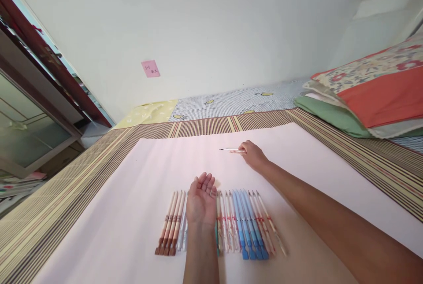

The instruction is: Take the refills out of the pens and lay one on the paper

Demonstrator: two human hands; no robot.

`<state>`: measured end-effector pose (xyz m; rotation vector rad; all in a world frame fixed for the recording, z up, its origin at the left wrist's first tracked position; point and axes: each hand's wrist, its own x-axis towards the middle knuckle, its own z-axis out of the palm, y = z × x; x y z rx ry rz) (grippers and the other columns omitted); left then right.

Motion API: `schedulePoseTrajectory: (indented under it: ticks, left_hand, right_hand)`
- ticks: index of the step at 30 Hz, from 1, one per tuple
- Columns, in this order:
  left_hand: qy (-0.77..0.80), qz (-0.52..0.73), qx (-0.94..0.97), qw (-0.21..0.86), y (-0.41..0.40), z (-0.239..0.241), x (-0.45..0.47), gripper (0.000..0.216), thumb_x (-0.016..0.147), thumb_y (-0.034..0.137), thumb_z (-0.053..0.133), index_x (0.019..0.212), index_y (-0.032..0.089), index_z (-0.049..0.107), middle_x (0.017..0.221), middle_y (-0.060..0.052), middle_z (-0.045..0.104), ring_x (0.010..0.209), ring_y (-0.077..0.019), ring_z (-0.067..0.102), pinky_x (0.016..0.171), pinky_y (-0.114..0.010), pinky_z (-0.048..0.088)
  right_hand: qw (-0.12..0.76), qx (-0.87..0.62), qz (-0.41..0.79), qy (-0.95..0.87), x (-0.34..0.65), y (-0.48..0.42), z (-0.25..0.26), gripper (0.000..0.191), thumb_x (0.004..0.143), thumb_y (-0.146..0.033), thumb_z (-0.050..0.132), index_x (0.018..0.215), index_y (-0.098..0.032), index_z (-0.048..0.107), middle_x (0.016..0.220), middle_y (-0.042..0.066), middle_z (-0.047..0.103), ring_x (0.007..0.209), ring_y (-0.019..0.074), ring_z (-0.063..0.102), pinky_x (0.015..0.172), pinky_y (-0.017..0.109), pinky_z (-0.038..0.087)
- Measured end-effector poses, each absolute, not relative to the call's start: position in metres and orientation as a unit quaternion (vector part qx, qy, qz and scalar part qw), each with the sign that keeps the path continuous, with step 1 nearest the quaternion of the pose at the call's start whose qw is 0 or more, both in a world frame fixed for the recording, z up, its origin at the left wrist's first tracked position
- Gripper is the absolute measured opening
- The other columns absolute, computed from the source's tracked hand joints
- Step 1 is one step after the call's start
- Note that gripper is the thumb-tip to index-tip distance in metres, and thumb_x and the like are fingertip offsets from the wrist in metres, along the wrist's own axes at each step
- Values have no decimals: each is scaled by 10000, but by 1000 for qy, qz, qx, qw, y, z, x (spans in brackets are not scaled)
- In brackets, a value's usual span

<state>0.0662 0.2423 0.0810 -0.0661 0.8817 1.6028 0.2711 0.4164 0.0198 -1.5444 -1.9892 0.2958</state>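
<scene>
A row of several pens lies side by side on a pale pink sheet: brown-capped ones on the left, pale ones in the middle, blue ones on the right. My left hand hovers palm up over the middle of the row, fingers stretched out, holding nothing. My right hand reaches further out on the sheet. Its fingers pinch a single thin pen whose tip points left.
The sheet lies on a striped mat on a bed. Folded quilts and a pillow are stacked at the right. A white wall with a pink note rises behind. A glass-fronted cabinet stands at the left.
</scene>
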Motion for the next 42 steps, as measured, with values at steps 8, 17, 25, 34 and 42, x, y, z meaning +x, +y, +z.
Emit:
schedulePoseTrajectory:
  ticks: [8, 17, 25, 34, 42]
  left_hand:
    - [398, 681, -30, 614, 243, 79, 69, 177, 903, 202, 549, 887, 98, 691, 899, -121, 704, 769, -151, 688, 569, -210, 517]
    - [410, 672, -30, 617, 243, 81, 73, 160, 898, 171, 548, 890, 86, 683, 876, -107, 698, 746, -142, 686, 563, -199, 510]
    - [402, 673, -35, 620, 242, 81, 75, 123, 862, 134, 572, 891, 80, 678, 840, -102, 693, 708, -138, 677, 542, -199, 501]
    - [407, 669, -36, 621, 243, 81, 77, 115, 851, 122, 573, 879, 85, 678, 830, -100, 689, 687, -131, 673, 529, -191, 498]
    - [409, 666, -38, 623, 242, 82, 78, 131, 875, 121, 545, 885, 81, 669, 805, -91, 682, 668, -127, 669, 516, -187, 496]
  right_hand:
    - [312, -584, 107, -741, 274, 415, 21, 132, 808, -85, 574, 825, -174, 670, 887, 31, 611, 774, 146, 549, 681, 250, 382]
    - [327, -586, 100, -734, 268, 417, 17, 149, 822, -74, 541, 815, -178, 648, 908, 40, 596, 729, 144, 518, 625, 261, 340]
    - [346, -584, 102, -727, 267, 417, 17, 141, 799, -74, 555, 844, -182, 634, 928, 37, 592, 754, 154, 534, 643, 267, 365]
    - [367, -580, 111, -719, 270, 415, 17, 132, 783, -114, 587, 878, -189, 638, 940, 37, 588, 780, 163, 556, 684, 277, 411]
    - [381, -575, 124, -714, 271, 418, 12, 152, 792, -97, 565, 880, -190, 647, 964, 43, 612, 790, 164, 578, 693, 277, 427]
